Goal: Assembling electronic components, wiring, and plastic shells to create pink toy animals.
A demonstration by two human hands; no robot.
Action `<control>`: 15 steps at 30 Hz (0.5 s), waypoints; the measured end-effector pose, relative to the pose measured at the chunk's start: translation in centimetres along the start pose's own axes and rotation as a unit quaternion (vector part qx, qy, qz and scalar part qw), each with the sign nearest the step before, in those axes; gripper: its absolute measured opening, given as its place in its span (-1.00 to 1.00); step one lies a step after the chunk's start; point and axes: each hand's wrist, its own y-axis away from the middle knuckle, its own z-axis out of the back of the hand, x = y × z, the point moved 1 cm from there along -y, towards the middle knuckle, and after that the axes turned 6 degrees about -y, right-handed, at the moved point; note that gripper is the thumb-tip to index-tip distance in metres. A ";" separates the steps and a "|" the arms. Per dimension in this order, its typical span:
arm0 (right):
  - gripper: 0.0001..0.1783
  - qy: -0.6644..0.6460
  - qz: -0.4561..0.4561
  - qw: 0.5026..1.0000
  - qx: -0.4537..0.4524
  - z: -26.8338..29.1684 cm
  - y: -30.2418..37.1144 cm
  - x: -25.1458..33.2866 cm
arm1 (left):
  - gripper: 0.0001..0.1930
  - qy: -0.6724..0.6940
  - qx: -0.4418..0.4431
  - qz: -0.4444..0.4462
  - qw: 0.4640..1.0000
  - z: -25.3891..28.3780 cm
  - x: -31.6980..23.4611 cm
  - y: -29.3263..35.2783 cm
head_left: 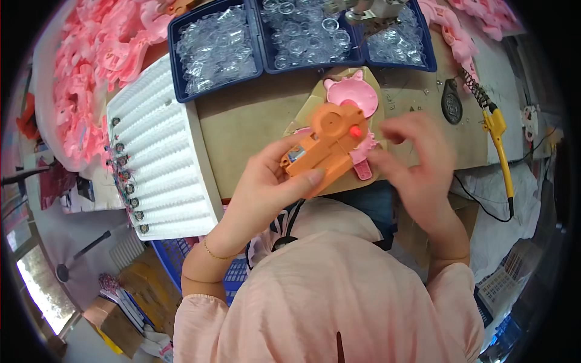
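My left hand [260, 181] is closed around an orange plastic toy housing [330, 145], holding it tilted in front of me. A round raised part and a small red knob [356, 132] show on it, and some small parts show in an opening near my fingers. My right hand [417, 157] hovers just right of the housing, blurred by motion, its thumb and forefinger apart with nothing visible between them. Behind the housing, a pink plastic shell [352, 94] with a round bowl-like end lies on a tan holder [318, 100] on the table. The housing hides part of the shell.
Dark blue bins [261, 36] of clear plastic pieces line the back. On the left stand a white foam tray [172, 157] with small parts along its edge and a heap of pink shells [91, 78]. To the right are a yellow-handled tool [497, 139] and a black oval tag [451, 103].
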 end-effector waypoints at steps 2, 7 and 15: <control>-0.74 0.085 0.137 0.986 -0.036 -0.8 0.2 0.0 | -0.41 -0.057 -0.005 -0.052 0.997 -1.1 -0.3 0.9; -0.73 0.112 0.222 0.968 -0.036 -1.5 -1.2 -0.6 | -0.44 -0.050 -0.026 -0.043 0.998 -0.2 -1.1 0.5; -0.67 0.139 0.296 0.943 0.065 0.1 -0.7 -2.1 | -0.53 -0.116 0.037 0.002 0.993 0.9 -1.0 -0.8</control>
